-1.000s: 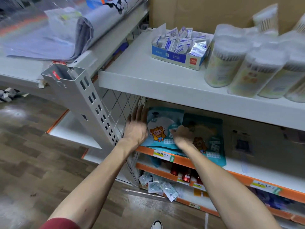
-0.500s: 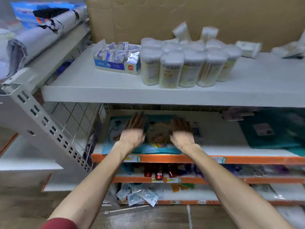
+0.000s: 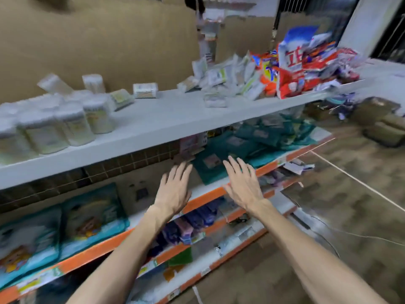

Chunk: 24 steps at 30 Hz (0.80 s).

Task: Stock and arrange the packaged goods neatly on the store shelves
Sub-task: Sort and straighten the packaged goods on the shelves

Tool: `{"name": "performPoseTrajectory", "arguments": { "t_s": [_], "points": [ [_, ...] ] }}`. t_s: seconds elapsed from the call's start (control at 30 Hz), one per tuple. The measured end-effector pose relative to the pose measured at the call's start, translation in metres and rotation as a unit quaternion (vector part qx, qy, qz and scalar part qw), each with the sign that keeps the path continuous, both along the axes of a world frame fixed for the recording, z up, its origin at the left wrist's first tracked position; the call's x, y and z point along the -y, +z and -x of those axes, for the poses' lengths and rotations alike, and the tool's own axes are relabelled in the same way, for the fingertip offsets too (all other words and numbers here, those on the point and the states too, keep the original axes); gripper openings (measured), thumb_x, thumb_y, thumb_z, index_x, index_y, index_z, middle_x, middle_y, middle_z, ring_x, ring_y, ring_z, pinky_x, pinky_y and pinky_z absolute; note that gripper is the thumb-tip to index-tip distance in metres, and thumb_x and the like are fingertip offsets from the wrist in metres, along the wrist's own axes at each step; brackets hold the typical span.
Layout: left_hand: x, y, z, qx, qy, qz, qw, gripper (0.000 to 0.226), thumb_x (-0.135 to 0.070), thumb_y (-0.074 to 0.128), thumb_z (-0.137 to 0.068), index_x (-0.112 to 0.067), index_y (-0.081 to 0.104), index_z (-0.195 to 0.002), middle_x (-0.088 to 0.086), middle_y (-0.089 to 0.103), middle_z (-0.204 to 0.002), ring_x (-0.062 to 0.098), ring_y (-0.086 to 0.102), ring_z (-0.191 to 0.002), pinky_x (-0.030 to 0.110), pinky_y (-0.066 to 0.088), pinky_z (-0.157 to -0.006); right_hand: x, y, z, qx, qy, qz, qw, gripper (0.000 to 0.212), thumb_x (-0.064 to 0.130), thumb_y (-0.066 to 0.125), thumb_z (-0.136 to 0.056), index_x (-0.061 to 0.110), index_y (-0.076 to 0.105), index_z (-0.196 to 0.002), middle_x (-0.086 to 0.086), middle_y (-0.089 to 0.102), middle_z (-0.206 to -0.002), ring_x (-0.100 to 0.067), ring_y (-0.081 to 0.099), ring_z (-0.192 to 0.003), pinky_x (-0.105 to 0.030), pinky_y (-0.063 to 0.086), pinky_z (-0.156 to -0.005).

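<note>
Hands spread flat and empty, left hand [image 3: 173,191] and right hand [image 3: 243,185] reach toward dark teal packets [image 3: 247,141]; next, I'd guess, squaring that loose heap.

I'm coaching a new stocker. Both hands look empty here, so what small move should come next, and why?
Probably reach forward and grasp the nearest teal packet: the left hand and right hand hover open on either side of it, and the teal pile behind it looks jumbled.
</note>
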<state>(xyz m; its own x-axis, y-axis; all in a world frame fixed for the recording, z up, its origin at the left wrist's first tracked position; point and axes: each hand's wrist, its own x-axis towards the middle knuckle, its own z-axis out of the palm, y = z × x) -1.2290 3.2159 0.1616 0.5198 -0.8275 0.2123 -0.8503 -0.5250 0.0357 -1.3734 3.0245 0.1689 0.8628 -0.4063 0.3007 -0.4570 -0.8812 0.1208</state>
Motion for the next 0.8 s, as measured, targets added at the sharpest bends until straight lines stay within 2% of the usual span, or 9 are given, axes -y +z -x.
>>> {"name": "performPoseTrajectory", "arguments": {
  "t_s": [0.1,0.2,0.4,0.63,0.7,0.8],
  "points": [
    [0.042,-0.004,0.029,-0.014,-0.002,-0.007,1.0,0.08,-0.037,0.051,-0.094,-0.02,0.002,-0.156,0.002,-0.001,-0.163,0.024,0.0,-0.15,0.049,0.016,-0.119,0.04,0.001,0.039,0.013,-0.017,-0.018,1.0,0.076,0.045,0.065,-0.086,0.013,0.036,-0.149,-0.008,0.033,-0.156,-0.031,0.034,-0.14,-0.048,0.034,-0.11],
    [0.071,-0.007,0.054,-0.013,0.01,-0.007,1.0,0.08,-0.037,0.049,-0.096,-0.02,-0.001,-0.155,0.002,-0.004,-0.163,0.022,-0.005,-0.15,0.048,0.012,-0.12,0.073,-0.002,0.069,0.01,-0.01,-0.019,1.0,0.075,0.045,0.062,-0.088,0.013,0.033,-0.15,-0.007,0.032,-0.156,-0.03,0.032,-0.141,-0.048,0.032,-0.111],
    [0.099,-0.003,0.077,-0.028,0.043,-0.007,0.999,0.079,-0.035,0.053,-0.095,-0.02,0.004,-0.155,0.0,-0.001,-0.163,0.021,-0.003,-0.15,0.048,0.014,-0.12,0.116,-0.011,0.09,0.002,-0.005,-0.061,0.998,0.073,0.043,0.056,-0.092,0.012,0.027,-0.152,-0.006,0.028,-0.158,-0.03,0.027,-0.144,-0.047,0.028,-0.114],
    [0.106,-0.008,0.055,-0.033,0.093,-0.024,0.995,0.077,-0.033,0.052,-0.095,-0.018,0.005,-0.155,0.001,0.002,-0.162,0.024,0.001,-0.15,0.049,0.016,-0.12,0.131,-0.025,0.061,-0.012,0.032,-0.092,0.995,0.072,0.041,0.051,-0.096,0.015,0.018,-0.154,-0.003,0.018,-0.161,-0.027,0.017,-0.147,-0.045,0.021,-0.117],
    [0.112,-0.016,0.044,-0.042,0.108,-0.026,0.993,0.077,-0.033,0.053,-0.094,-0.018,0.007,-0.154,0.002,0.007,-0.161,0.026,0.007,-0.148,0.05,0.019,-0.119,0.136,-0.032,0.047,-0.03,0.046,-0.091,0.994,0.072,0.041,0.051,-0.096,0.015,0.018,-0.154,-0.003,0.017,-0.161,-0.027,0.017,-0.147,-0.044,0.02,-0.117],
    [0.13,-0.028,0.024,-0.039,0.113,-0.026,0.992,0.077,-0.032,0.055,-0.09,-0.017,0.013,-0.153,0.005,0.022,-0.155,0.03,0.026,-0.138,0.051,0.031,-0.111,0.15,-0.038,0.024,-0.043,0.07,-0.095,0.992,0.071,0.039,0.052,-0.095,0.015,0.019,-0.153,-0.003,0.018,-0.161,-0.027,0.017,-0.146,-0.044,0.021,-0.117]
  ]
}}
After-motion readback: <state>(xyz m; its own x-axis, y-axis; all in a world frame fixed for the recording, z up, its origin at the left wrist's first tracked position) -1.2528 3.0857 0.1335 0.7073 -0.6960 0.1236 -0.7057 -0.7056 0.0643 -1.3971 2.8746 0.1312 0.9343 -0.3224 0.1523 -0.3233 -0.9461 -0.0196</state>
